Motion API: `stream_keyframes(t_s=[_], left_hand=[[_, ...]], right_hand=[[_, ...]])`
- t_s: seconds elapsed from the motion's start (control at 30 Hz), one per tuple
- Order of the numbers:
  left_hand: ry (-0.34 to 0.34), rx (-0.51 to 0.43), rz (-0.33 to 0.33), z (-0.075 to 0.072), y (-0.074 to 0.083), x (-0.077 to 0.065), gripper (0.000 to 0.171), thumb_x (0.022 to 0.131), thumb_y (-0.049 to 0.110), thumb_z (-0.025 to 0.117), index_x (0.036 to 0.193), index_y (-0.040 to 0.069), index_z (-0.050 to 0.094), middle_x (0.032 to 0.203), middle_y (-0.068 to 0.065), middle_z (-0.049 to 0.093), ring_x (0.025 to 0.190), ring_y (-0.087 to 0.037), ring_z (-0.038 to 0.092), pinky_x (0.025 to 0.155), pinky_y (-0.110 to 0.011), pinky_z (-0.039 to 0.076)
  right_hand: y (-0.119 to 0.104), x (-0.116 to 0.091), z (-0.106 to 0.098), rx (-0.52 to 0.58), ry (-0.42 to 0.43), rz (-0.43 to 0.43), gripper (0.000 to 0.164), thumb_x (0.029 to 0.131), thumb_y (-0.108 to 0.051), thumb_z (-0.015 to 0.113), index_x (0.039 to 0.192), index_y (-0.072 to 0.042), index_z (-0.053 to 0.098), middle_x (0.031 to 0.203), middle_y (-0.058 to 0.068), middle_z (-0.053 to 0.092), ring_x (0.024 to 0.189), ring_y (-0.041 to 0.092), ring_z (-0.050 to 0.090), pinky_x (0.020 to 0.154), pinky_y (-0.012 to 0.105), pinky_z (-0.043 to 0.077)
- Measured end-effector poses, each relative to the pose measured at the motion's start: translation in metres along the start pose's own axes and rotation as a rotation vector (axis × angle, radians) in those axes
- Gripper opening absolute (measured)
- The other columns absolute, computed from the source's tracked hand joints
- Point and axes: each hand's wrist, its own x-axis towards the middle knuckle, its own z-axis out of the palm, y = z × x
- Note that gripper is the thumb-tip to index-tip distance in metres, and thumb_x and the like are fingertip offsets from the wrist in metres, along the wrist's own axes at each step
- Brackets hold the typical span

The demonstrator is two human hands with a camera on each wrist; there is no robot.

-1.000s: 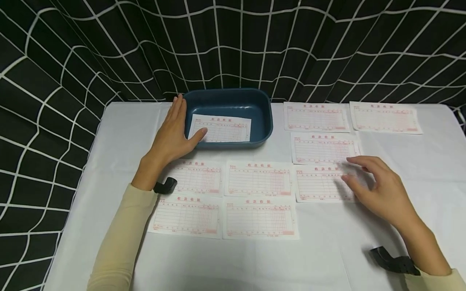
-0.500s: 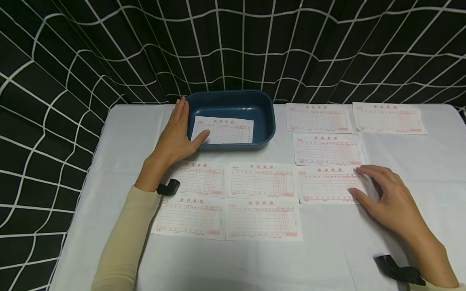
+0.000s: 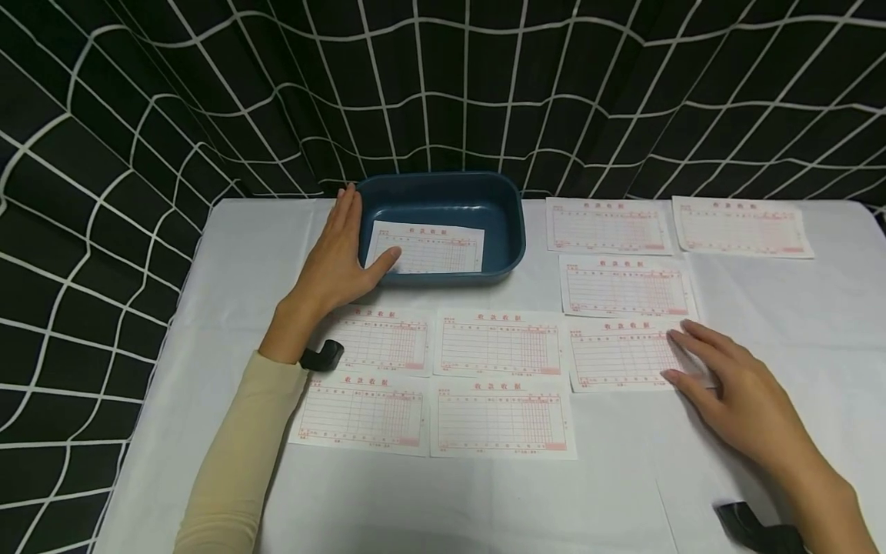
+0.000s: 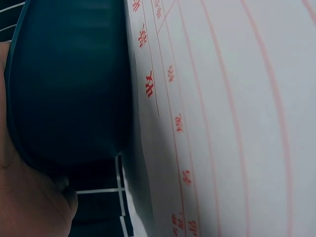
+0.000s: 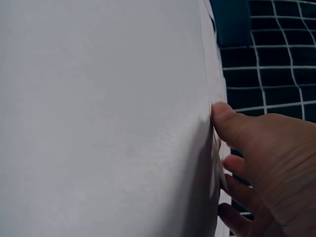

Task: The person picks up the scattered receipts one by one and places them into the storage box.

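Receipt slip [image 3: 616,355] on white table [image 3: 498,504], right of centre, nearest in its column. Right hand [image 3: 751,404]: thumb and fingertips touching slip's right edge; whether pinching, cannot tell. Left hand [image 3: 324,265], fingers straight, against left end of blue basin [image 3: 508,238], far side.

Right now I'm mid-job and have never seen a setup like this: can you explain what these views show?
There is no machine here, just a person's bare left hand and right hand. The wide picture looks down from a camera on the head; the two close ones come from wrist cameras, each facing its own hand's work. On the white tablecloth lie eight red-printed slips, beside a dark blue basin with another slip inside. The left hand lies along the basin's left side, thumb over its near rim. The right hand touches the right end of the lowest slip in the right-hand group; I cannot tell if it is firmly pinched.
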Motion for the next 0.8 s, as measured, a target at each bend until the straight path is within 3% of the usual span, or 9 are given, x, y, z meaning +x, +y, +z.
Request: stream_keyframes(t_s=[0.2,0.37,0.5,0.63,0.8], left_hand=[[-0.001,-0.004,0.001,0.000,-0.001,0.000,0.108,0.096,0.060,0.062,0.170,0.003,0.007,0.181,-0.007,-0.002,0.169,-0.025,-0.003,0.136,-0.052,0.012],[0.001,-0.004,-0.003,0.001,-0.002,0.000,0.108,0.096,0.060,0.062,0.170,0.003,0.007,0.181,-0.006,-0.002,0.169,-0.025,-0.003,0.136,-0.053,0.013],[0.004,-0.010,-0.002,0.001,-0.002,0.000,0.108,0.096,0.060,0.062,0.170,0.003,0.008,0.181,-0.007,-0.002,0.169,-0.025,-0.003,0.136,-0.052,0.013],[0.004,-0.016,0.001,0.002,-0.003,-0.001,0.107,0.097,0.059,0.063,0.170,0.003,0.007,0.181,-0.007,-0.002,0.169,-0.025,-0.003,0.136,-0.053,0.014],[0.005,-0.012,0.001,0.002,-0.003,0.000,0.107,0.097,0.059,0.062,0.170,0.004,0.007,0.181,-0.006,-0.002,0.169,-0.025,-0.003,0.136,-0.054,0.014]], right_hand=[[-0.003,-0.008,0.001,-0.028,-0.025,0.008,0.059,0.100,-0.022,0.074,0.152,-0.002,0.055,0.161,0.026,0.048,0.152,0.051,0.040,0.124,0.069,0.026],[-0.007,-0.006,-0.001,-0.076,0.014,0.014,0.062,0.095,-0.022,0.080,0.149,-0.003,0.058,0.150,0.030,0.058,0.139,0.054,0.051,0.112,0.072,0.036],[-0.007,0.001,-0.002,-0.043,0.049,-0.018,0.066,0.087,-0.018,0.087,0.145,-0.001,0.061,0.146,0.028,0.059,0.134,0.053,0.052,0.109,0.069,0.038],[-0.003,0.005,-0.002,-0.016,0.014,-0.041,0.069,0.089,-0.020,0.086,0.149,-0.001,0.057,0.150,0.027,0.056,0.138,0.053,0.049,0.117,0.067,0.032],[-0.001,0.007,-0.002,-0.009,-0.020,-0.023,0.072,0.089,-0.020,0.086,0.149,0.005,0.054,0.148,0.032,0.053,0.134,0.056,0.046,0.114,0.072,0.032]])
